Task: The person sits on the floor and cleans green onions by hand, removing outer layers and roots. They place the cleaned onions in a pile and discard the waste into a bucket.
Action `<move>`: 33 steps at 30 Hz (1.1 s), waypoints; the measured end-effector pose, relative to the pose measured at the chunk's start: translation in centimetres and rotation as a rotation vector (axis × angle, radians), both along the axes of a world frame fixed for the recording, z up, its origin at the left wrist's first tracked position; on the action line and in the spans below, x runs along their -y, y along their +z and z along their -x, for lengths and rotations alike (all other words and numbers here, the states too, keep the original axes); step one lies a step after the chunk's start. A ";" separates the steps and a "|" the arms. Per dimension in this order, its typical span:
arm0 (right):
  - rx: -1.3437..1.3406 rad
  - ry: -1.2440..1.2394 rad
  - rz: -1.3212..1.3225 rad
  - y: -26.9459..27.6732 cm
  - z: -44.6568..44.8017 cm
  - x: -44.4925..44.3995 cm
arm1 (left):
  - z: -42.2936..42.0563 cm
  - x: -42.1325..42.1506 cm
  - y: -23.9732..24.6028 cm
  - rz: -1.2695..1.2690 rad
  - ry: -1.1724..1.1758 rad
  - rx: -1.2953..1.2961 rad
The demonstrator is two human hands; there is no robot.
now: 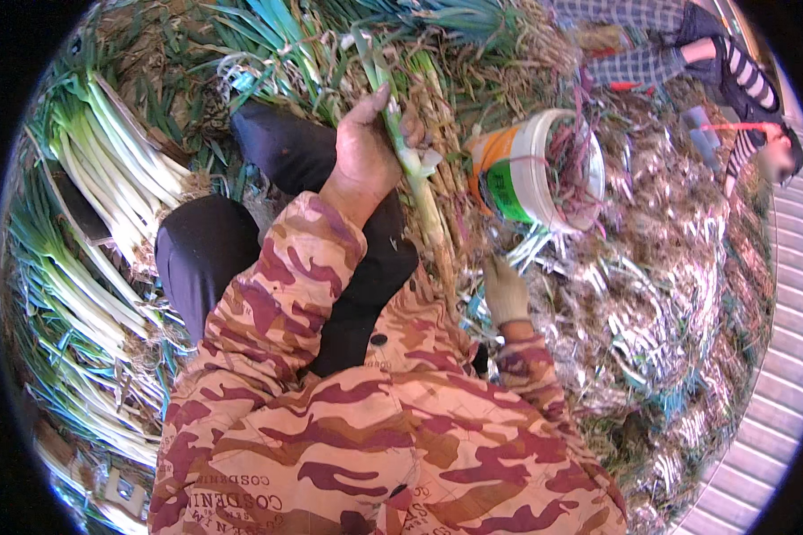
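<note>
My bare left hand [368, 150] is closed around the green upper part of a thick scallion stalk [418, 190], whose pale lower end points back towards my body. Beside and beneath it lies a bunch of untrimmed scallions [445, 134] with dry brown outer leaves. My right hand [506, 291], in a pale work glove, is low to the right of the bunch, near the bucket. Its fingers point away from me and are partly blurred, so whether they grip anything is unclear.
Cleaned white scallions [107, 160] lie in bundles at left. A tilted plastic bucket [538, 150] holds reddish-purple strips. Peelings and roots [649, 281] cover the ground at right. Plaid trousers [632, 70] and another person [749, 100] are at upper right, before a ribbed wall [799, 287].
</note>
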State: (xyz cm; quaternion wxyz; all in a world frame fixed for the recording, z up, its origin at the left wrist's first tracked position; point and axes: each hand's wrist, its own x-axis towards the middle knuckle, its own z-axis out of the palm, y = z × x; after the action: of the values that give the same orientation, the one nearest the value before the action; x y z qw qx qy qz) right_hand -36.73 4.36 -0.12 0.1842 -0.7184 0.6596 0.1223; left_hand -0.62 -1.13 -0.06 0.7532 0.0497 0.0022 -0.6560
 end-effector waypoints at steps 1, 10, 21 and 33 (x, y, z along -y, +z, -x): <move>0.277 -0.009 0.125 0.9 -2.4 1.2 | 0.3 0.3 0.2 0.003 -0.015 0.008; 0.584 0.189 0.408 3.1 -20.5 3.7 | 1.6 -1.4 2.1 -0.133 0.187 0.146; -0.441 -0.157 -0.024 -8.0 6.9 0.9 | -1.7 -0.9 3.3 0.075 0.258 0.142; 0.630 0.219 0.325 -0.8 -10.1 2.2 | -1.1 -1.2 2.9 0.067 0.069 0.244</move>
State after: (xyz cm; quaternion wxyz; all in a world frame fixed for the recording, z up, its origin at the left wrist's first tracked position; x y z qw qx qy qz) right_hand -26.59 2.21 -0.90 0.2476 -0.8069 0.5006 -0.1924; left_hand 0.53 0.11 2.87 0.7711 0.1037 -0.1098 -0.6186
